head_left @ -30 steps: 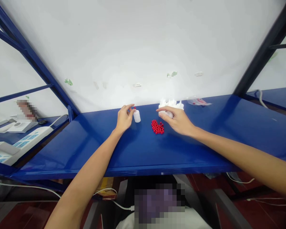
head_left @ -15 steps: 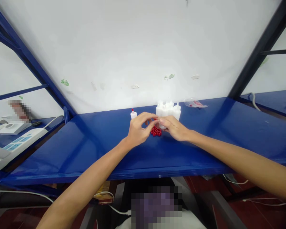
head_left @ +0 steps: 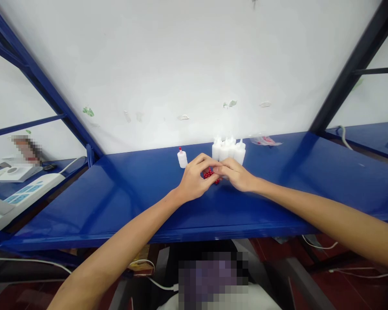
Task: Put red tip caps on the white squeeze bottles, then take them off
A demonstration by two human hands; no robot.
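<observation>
My left hand (head_left: 198, 176) is closed in a pinch, its thumb and fingertips meeting the right hand's fingers. A red cap showed at these fingertips a moment ago; now the fingers cover it. My right hand (head_left: 237, 174) is curled round a small white bottle, which the fingers almost wholly hide. Under and between the hands lies a pile of small red caps (head_left: 208, 174), partly covered by the left hand. A white bottle with a red cap (head_left: 182, 159) stands upright to the left. Several white bottles with bare nozzles (head_left: 228, 151) stand in a cluster behind the right hand.
A clear plastic bag with red pieces (head_left: 265, 141) lies by the wall, right of the bottles. All this rests on a blue table (head_left: 123, 202) with a blue frame post (head_left: 51, 90) at left and a dark post (head_left: 349, 69) at right. A white power strip (head_left: 26, 198) lies far left.
My left hand has shifted slightly right and down, uncovering the capped bottle. The right hand's fingers have turned over and now hide the white bottle and cap between the hands.
</observation>
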